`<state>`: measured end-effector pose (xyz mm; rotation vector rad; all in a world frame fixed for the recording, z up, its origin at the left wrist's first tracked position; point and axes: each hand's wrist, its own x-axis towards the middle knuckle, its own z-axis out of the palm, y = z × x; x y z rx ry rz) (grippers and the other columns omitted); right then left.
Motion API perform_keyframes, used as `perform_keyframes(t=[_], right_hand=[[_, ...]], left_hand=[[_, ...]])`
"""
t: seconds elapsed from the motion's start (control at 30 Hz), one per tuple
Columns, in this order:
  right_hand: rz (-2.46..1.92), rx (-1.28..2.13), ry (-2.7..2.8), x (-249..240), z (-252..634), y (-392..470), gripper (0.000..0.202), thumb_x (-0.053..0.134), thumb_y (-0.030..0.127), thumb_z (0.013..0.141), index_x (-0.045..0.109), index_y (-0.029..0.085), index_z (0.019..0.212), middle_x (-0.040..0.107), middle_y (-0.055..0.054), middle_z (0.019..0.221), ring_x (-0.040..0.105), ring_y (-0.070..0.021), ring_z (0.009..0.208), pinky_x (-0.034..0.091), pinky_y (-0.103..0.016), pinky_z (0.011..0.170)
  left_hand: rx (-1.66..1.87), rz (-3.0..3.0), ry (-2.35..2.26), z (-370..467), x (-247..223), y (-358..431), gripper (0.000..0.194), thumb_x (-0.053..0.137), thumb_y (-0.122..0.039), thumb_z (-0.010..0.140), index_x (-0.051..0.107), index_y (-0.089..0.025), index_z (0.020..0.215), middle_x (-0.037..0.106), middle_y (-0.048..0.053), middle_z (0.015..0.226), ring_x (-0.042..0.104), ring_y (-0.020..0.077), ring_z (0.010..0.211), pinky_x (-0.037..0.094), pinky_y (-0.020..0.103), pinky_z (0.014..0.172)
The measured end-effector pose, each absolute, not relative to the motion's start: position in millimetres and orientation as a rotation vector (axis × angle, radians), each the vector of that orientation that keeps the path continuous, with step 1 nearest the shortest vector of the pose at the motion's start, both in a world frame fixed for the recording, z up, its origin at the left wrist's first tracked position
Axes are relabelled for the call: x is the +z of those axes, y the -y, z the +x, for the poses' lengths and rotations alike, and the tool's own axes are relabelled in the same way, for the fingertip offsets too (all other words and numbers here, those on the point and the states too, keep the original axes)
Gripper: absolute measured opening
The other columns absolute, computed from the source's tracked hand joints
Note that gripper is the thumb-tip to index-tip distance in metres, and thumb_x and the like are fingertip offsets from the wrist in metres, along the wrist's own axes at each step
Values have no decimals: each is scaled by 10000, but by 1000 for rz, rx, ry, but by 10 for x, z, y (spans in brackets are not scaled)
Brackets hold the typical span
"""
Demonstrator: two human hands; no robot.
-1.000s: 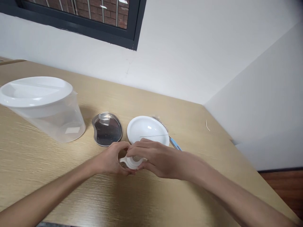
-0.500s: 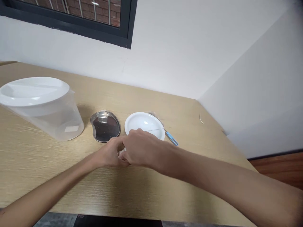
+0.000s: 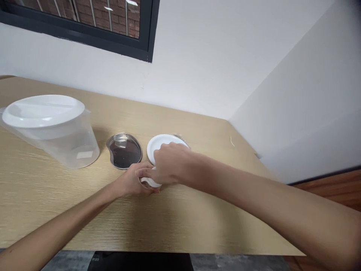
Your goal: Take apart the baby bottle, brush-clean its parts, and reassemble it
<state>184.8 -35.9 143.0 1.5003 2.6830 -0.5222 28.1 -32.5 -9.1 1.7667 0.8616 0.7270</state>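
Low over the middle of the table, my left hand [image 3: 137, 180] is closed around a small white object with a smooth curved rim [image 3: 150, 183], perhaps a little cup. My right hand [image 3: 169, 162] is curled right above it, its thumb reaching across the white object. What the right fingers grip is hidden behind the hand. A white oval dish [image 3: 153, 145] lies just beyond, partly covered by the right hand. Grey bristles [image 3: 180, 138] show at the dish's far right edge. To the left of the dish rests a kidney-shaped steel tray [image 3: 125, 154] with something clear at its far end.
A large translucent pitcher [image 3: 70, 139] with a white lid [image 3: 46, 111] stands on the left of the wooden table [image 3: 98, 218]. One thin pale strip [image 3: 232, 141] lies near the right edge. White walls and a dark-framed window [image 3: 143, 45] border the back.
My right hand has shifted slightly up and right, baring more of the white object in my left hand. The blue handle seen beside the dish earlier is now out of sight, where my right forearm passes.
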Motion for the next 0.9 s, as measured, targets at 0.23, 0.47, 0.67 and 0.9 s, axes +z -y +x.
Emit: perform_keyframes(t=[0.23, 0.47, 0.67, 0.9], right_hand=[[884, -148, -2657, 1456, 2063, 503, 409, 716, 139, 874, 634, 140, 1275, 733, -108, 1053, 705, -201, 779, 451, -278, 584], [1205, -219, -2538, 1221, 1907, 491, 196, 604, 308, 946, 761, 193, 924, 725, -72, 764, 696, -229, 708, 412, -293, 566], [1324, -130, -2523, 1184, 1842, 516, 362, 460, 315, 1021, 769, 158, 914, 730, -116, 764, 692, -243, 710, 388, -309, 581], [1581, -75, -2551, 1542, 2077, 336, 737, 277, 715, 1012, 693, 168, 746, 650, -101, 648, 626, -227, 635, 351, -324, 577]], left_hand=[[708, 1647, -805, 301, -64, 372, 394, 829, -258, 688, 693, -169, 1047, 780, 72, 1022, 730, 254, 952, 600, 315, 722], [739, 1774, -913, 282, -70, 339, 442, 815, -204, 610, 665, -185, 1025, 732, -4, 939, 683, 205, 836, 537, 269, 660], [753, 1783, -881, 295, -72, 349, 486, 796, -153, 621, 632, -204, 1076, 743, -2, 963, 713, 201, 836, 543, 256, 642], [740, 1710, -857, 258, -149, 343, 611, 895, -283, 649, 577, -225, 1168, 759, 48, 1072, 746, 254, 963, 607, 346, 775]])
